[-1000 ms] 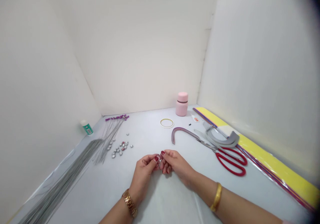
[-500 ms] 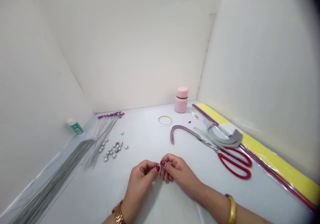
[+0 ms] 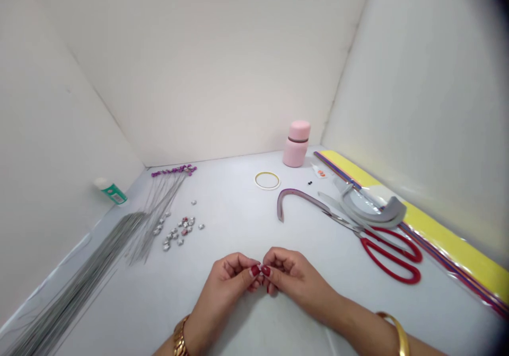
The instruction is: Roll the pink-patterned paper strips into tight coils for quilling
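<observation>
Near the front middle of the white table, my left hand (image 3: 233, 284) and my right hand (image 3: 292, 279) meet at the fingertips. Both are closed in a pinch on something small and pale, mostly hidden between thumbs and fingers. Several small silver paper stars (image 3: 175, 234), a few of them reddish, lie to the left of my left hand. Scissors with red handles (image 3: 392, 255) rest to the right of my right hand. Beyond my hands is a curled grey-purple paper strip (image 3: 300, 192), its end close to the scissor blades.
A pink bottle (image 3: 296, 145) and a tape ring (image 3: 268, 181) are at the back. Yellow sheets (image 3: 437, 228) and a grey strip coil (image 3: 374, 215) lie right. Wire stems (image 3: 87, 276), purple-tipped stems (image 3: 165, 186) and a green-labelled glue bottle (image 3: 113, 191) are left.
The camera view has shifted slightly. My two hands have come closer together, and their thumb tips now nearly touch over the small thing.
</observation>
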`<act>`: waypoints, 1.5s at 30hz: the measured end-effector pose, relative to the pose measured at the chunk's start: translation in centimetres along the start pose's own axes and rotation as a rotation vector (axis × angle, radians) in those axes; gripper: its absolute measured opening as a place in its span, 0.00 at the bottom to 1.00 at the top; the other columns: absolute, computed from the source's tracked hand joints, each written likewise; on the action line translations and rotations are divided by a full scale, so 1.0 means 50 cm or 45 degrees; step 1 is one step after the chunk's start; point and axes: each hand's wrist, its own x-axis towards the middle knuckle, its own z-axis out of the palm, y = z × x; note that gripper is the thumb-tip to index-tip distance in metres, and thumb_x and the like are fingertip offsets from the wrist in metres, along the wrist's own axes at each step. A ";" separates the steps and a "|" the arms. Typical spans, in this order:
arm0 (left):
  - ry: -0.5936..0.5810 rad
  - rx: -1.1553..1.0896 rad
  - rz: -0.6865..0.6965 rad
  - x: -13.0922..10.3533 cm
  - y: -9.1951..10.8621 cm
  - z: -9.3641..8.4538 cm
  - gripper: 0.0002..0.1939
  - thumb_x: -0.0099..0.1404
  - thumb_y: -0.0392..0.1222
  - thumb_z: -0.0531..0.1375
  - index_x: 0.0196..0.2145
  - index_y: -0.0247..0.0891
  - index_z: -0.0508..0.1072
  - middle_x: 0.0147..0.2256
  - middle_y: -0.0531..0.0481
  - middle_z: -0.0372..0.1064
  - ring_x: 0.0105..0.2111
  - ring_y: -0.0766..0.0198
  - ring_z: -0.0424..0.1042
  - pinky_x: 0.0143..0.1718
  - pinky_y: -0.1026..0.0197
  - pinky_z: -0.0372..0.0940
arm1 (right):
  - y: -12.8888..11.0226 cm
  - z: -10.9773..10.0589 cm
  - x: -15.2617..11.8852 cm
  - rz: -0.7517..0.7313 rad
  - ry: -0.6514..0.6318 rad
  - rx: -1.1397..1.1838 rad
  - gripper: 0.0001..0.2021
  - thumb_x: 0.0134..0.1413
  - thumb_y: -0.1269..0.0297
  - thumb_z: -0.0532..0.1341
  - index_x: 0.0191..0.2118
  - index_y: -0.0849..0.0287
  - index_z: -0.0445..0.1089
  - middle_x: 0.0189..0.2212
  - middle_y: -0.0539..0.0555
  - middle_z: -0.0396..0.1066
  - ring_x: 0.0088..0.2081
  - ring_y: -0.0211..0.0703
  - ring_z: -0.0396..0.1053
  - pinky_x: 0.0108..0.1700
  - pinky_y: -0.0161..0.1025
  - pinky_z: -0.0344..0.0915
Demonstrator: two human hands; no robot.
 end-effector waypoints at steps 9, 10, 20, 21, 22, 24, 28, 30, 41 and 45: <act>0.157 0.031 -0.040 -0.002 -0.010 0.004 0.09 0.51 0.40 0.63 0.31 0.34 0.76 0.23 0.51 0.71 0.26 0.67 0.66 0.31 0.66 0.60 | -0.005 0.006 -0.010 -0.203 0.201 -0.375 0.04 0.52 0.65 0.57 0.36 0.57 0.62 0.24 0.48 0.65 0.25 0.36 0.62 0.28 0.33 0.60; 0.163 0.027 -0.036 -0.002 -0.011 0.003 0.09 0.52 0.40 0.62 0.31 0.35 0.76 0.24 0.51 0.72 0.26 0.66 0.67 0.31 0.66 0.60 | -0.007 0.006 -0.012 -0.235 0.203 -0.450 0.04 0.52 0.66 0.57 0.36 0.56 0.63 0.24 0.49 0.66 0.25 0.36 0.63 0.28 0.34 0.60; 0.083 -0.013 -0.018 0.000 -0.017 -0.001 0.10 0.55 0.41 0.61 0.34 0.34 0.75 0.26 0.49 0.72 0.30 0.65 0.68 0.35 0.65 0.61 | 0.002 0.011 -0.012 -0.222 0.200 -0.403 0.04 0.53 0.71 0.56 0.36 0.56 0.63 0.26 0.49 0.70 0.28 0.37 0.68 0.31 0.32 0.63; 0.084 -0.012 -0.017 0.000 -0.018 -0.001 0.10 0.55 0.41 0.61 0.34 0.33 0.75 0.26 0.49 0.72 0.30 0.65 0.68 0.35 0.65 0.61 | 0.002 0.011 -0.012 -0.216 0.197 -0.378 0.04 0.53 0.71 0.56 0.36 0.57 0.63 0.26 0.49 0.70 0.28 0.37 0.67 0.31 0.32 0.63; 0.087 -0.010 -0.017 0.000 -0.018 -0.001 0.11 0.54 0.41 0.61 0.34 0.33 0.75 0.26 0.49 0.72 0.30 0.65 0.68 0.35 0.65 0.61 | 0.002 0.012 -0.012 -0.208 0.195 -0.354 0.03 0.53 0.70 0.56 0.35 0.57 0.64 0.26 0.49 0.70 0.28 0.36 0.67 0.30 0.32 0.63; 0.081 -0.010 -0.008 0.001 -0.020 -0.002 0.11 0.54 0.41 0.61 0.35 0.34 0.75 0.27 0.48 0.73 0.30 0.64 0.69 0.35 0.64 0.62 | 0.000 0.013 -0.011 -0.177 0.195 -0.290 0.02 0.53 0.70 0.56 0.35 0.58 0.63 0.25 0.49 0.70 0.27 0.36 0.67 0.30 0.32 0.63; 0.097 -0.016 -0.009 0.001 -0.020 -0.001 0.10 0.53 0.42 0.62 0.33 0.34 0.75 0.27 0.48 0.73 0.31 0.63 0.69 0.35 0.63 0.62 | -0.005 0.016 -0.010 -0.122 0.193 -0.169 0.03 0.52 0.68 0.58 0.34 0.58 0.63 0.24 0.49 0.69 0.27 0.36 0.66 0.29 0.33 0.63; 0.107 -0.012 -0.019 0.001 -0.019 0.000 0.10 0.52 0.41 0.63 0.32 0.34 0.75 0.26 0.48 0.73 0.30 0.62 0.69 0.35 0.63 0.63 | -0.005 0.015 -0.009 -0.114 0.189 -0.148 0.03 0.51 0.67 0.58 0.32 0.59 0.64 0.23 0.49 0.68 0.26 0.36 0.66 0.29 0.33 0.63; 0.050 0.029 0.012 0.001 -0.016 0.002 0.10 0.54 0.41 0.61 0.33 0.33 0.75 0.29 0.47 0.73 0.32 0.61 0.70 0.37 0.61 0.63 | -0.005 0.014 -0.011 -0.094 0.217 -0.157 0.02 0.52 0.67 0.58 0.31 0.58 0.64 0.22 0.49 0.68 0.26 0.36 0.66 0.29 0.33 0.62; 0.073 0.033 0.008 -0.001 -0.017 0.003 0.10 0.53 0.41 0.62 0.33 0.33 0.75 0.28 0.47 0.74 0.31 0.62 0.70 0.36 0.62 0.63 | -0.006 0.013 -0.011 -0.103 0.189 -0.195 0.03 0.52 0.66 0.58 0.30 0.59 0.65 0.23 0.49 0.69 0.26 0.36 0.66 0.30 0.33 0.62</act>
